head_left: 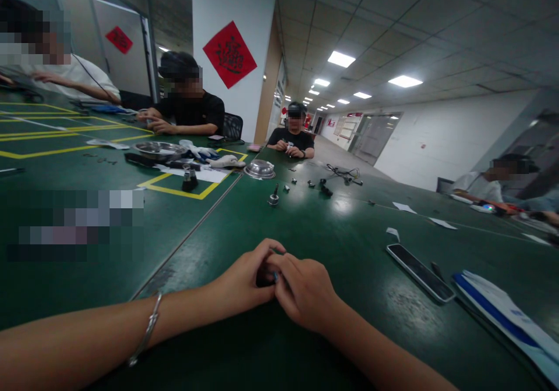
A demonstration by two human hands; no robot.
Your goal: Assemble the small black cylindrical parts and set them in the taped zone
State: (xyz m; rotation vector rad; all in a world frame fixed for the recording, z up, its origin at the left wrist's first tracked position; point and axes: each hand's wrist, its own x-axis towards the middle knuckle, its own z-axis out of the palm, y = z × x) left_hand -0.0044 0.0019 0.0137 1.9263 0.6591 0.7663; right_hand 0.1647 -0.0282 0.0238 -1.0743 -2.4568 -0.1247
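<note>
Close together over the near part of the green table (209, 344), my left hand (248, 276) and my right hand (309, 291) meet at the fingertips. The fingers of both are curled inward and touch. A tiny bluish spot (275, 276) shows between them; its kind cannot be made out, and the rest is hidden by the fingers. A silver bracelet (148, 328) circles my left wrist. Beyond my hands stands a small round metal part with a dark upright stem (273, 198).
Small dark parts (325, 188), a cable bundle (345, 173) and a shiny metal bowl (259, 169) lie farther back. At right are a phone (420, 272) and a blue-and-white packet (502, 309). Gloves (205, 152) lie left of centre. Several people sit around the table.
</note>
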